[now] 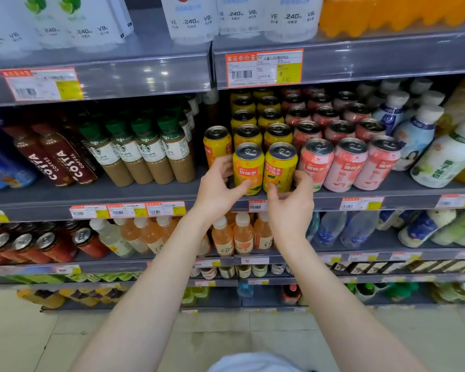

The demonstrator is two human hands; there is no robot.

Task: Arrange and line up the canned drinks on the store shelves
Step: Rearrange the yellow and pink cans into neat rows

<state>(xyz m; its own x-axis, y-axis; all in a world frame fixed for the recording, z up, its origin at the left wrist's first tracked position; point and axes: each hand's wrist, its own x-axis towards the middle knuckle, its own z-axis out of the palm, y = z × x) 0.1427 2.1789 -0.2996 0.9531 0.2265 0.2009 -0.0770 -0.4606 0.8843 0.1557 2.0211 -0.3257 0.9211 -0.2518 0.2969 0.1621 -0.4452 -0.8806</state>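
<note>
- Both bare forearms reach up from the bottom of the view to the middle shelf (172, 196); the left hand (217, 187) curls around the left front yellow can (248, 169), thumb across its lower label, fingers behind its left side; a loose grasp by the look of it
- The right hand (290, 204) cups the right front yellow can (279, 167), thumb on its base, fingers bent at its right flank next to the pink cans (341, 163); whether it grips or only touches, I cannot tell
- These two cans stand side by side at the shelf lip, touching
- Further back, the yellow rows run two wide and look orderly; the pink rows likewise
- One stray yellow can (217, 146) stands to the left, out of the columns; that seems to be what is left to tidy; most of the lining-up looks done
</note>
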